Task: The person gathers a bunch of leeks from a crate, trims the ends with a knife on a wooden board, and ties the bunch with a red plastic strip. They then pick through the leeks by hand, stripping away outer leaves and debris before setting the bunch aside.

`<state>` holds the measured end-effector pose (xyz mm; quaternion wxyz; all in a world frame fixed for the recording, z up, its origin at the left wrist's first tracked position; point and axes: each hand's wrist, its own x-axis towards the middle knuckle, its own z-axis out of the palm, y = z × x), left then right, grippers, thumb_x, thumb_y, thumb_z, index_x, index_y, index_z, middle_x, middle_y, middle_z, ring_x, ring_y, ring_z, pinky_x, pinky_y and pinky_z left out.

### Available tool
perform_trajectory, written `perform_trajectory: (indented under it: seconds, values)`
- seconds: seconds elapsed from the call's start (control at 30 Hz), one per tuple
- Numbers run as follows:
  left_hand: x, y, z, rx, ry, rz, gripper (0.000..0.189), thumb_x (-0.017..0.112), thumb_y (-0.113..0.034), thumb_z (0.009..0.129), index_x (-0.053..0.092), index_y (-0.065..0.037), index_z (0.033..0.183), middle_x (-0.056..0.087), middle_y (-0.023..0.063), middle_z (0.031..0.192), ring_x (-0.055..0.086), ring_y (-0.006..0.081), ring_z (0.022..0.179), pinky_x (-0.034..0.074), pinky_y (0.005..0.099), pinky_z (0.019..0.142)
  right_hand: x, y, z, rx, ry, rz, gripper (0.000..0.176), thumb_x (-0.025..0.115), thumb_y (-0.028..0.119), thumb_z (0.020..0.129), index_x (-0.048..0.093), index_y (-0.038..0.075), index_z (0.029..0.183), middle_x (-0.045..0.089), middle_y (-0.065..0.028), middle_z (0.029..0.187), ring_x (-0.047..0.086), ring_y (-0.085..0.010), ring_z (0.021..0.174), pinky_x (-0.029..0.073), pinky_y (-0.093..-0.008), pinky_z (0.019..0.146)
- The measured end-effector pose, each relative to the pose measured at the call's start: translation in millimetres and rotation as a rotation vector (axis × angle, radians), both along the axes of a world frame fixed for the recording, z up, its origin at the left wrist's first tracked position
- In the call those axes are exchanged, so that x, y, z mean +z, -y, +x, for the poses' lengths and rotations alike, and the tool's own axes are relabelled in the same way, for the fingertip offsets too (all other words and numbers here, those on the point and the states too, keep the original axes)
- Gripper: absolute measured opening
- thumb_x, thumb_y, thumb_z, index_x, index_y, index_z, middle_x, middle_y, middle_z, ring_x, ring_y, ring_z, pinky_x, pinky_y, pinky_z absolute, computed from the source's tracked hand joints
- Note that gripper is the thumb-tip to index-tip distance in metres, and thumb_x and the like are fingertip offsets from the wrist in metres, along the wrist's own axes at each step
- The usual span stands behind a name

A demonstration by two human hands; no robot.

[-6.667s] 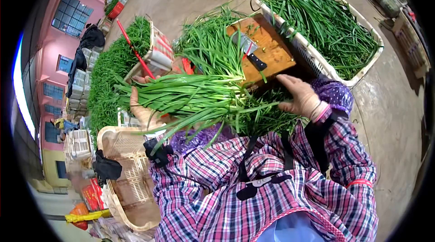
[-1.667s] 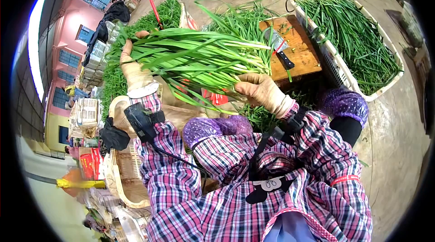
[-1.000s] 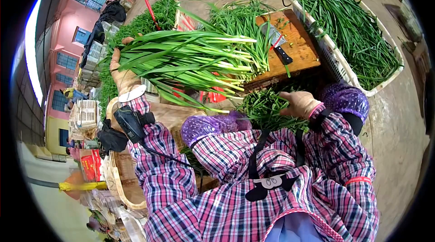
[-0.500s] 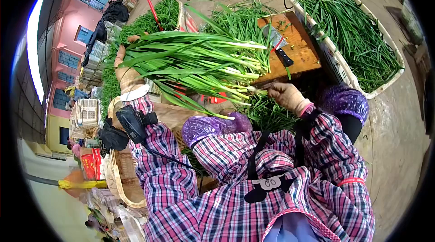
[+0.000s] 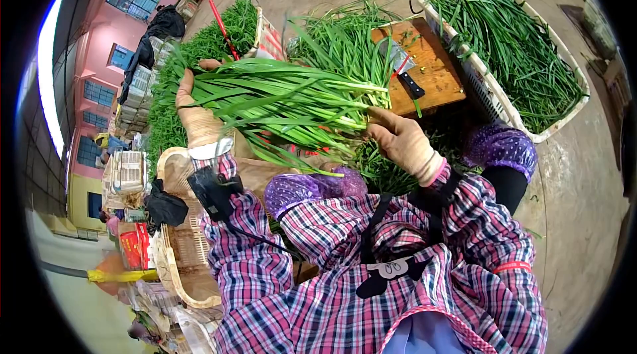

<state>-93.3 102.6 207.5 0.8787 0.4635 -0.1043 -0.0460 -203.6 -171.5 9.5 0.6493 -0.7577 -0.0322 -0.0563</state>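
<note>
A bunch of green garlic [image 5: 285, 98], with long flat leaves and pale stem ends, lies sideways in front of me. My left hand [image 5: 189, 98], in a pale glove, is wrapped round its leafy end; leaves cover part of the fingers. At the stem ends, my right hand [image 5: 401, 141], also gloved, has its thumb and fingers closing on a few stems; the fingertips are partly hidden. Just beyond, a cleaver with a black handle [image 5: 412, 86] rests on a wooden board [image 5: 438, 65].
A white crate [image 5: 580, 92] of greens stands at the right. More greens [image 5: 342, 39] lie behind the bunch, beside another filled crate [image 5: 267, 32]. A woven basket [image 5: 174, 248] sits at my left. Trimmed leaves [image 5: 391, 168] lie below my right hand, between my purple-covered knees.
My right hand has moved left and slightly up, from the lower stem ends closer into the bunch. The left hand has shifted slightly right and down, and the bunch looks narrower.
</note>
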Motion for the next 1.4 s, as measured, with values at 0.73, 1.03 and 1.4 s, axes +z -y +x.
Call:
perform_trajectory:
  seconds: [0.73,1.03,1.4]
  values:
    - [-54,-34,22,-0.123,-0.034,-0.214,0.028,0.05,-0.034,0.09,0.059,-0.009,0.097,0.06,0.0126,0.11,0.052,0.0286,0.111,0.037,0.0498,0.1,-16,8,-14,0.472,-0.337,0.768,0.016,0.059,0.018,0.09,0.057,0.003,0.092,0.061,-0.0079,0.064,0.057,-0.0155,0.053,0.045,-0.0264,0.053]
    - [-41,-33,15,-0.085,0.13,-0.202,0.027,0.046,-0.029,0.093,0.058,-0.005,0.089,0.062,0.0077,0.087,0.058,0.0269,0.097,0.045,0.0466,0.091,-6,43,-30,0.262,-0.417,0.335,0.046,0.06,0.012,0.085,0.048,0.001,0.128,0.061,-0.0074,0.068,0.059,-0.0157,0.058,0.047,-0.0286,0.05]
    - [-28,-2,7,-0.28,0.154,-0.26,0.017,0.047,-0.016,0.088,0.054,-0.001,0.092,0.054,0.0061,0.085,0.056,0.0207,0.08,0.043,0.0424,0.095,-14,-11,22,0.392,-0.342,1.258,0.027,0.055,0.027,0.093,0.054,0.003,0.103,0.063,-0.0084,0.075,0.06,-0.0185,0.058,0.053,-0.0334,0.059]
